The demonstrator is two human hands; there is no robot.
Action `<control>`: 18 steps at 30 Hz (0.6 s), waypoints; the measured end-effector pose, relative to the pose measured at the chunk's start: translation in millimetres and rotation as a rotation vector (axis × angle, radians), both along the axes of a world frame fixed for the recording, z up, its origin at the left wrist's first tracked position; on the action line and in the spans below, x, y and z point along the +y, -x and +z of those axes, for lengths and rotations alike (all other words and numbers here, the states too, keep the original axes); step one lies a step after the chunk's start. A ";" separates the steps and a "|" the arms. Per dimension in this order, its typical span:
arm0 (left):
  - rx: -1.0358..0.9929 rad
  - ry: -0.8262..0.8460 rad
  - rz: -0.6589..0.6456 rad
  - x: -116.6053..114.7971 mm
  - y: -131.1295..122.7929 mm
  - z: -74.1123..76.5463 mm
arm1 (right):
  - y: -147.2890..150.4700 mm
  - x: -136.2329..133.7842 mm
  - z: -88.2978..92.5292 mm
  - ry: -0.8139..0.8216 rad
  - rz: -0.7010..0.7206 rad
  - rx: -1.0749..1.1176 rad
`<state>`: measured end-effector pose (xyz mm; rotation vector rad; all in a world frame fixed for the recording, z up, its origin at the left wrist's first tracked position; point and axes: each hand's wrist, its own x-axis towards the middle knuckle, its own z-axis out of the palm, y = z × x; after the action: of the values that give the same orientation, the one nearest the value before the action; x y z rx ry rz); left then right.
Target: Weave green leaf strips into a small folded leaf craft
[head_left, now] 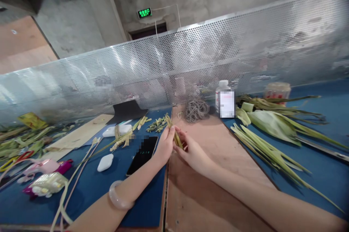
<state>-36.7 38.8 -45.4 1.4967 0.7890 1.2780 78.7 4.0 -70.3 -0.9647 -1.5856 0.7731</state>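
Both my hands meet over the wooden board in the middle. My left hand (165,146) is closed, thumb and fingers pinching a narrow yellow-green bundle of husk strips (177,139). From the other side, the curled fingers of my right hand (195,155) grip the lower part of that bundle. Its upper end sticks up past my left fingertips; my fingers cover much of the rest. Just beyond lies a small heap of green plant scraps (158,123). A black phone (142,155) rests beside my left forearm.
Green leaf strips (264,152), a pale husk (275,125) and metal scissors (324,148) lie at right. Behind are a grey cord coil (197,110), a bottle (223,86) and a perforated metal screen (152,61). Left are a white case (105,162), cables and red-yellow scissors (20,157).
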 end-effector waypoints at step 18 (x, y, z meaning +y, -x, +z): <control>-0.339 0.313 -0.089 7.8 -2.6 1.8 | -10.6 9.5 -9.9 0.087 -0.086 -0.147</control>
<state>-34.1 46.6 -43.6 1.0210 0.6551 1.2342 89.3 13.5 -80.2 -1.1675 -1.6360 0.7300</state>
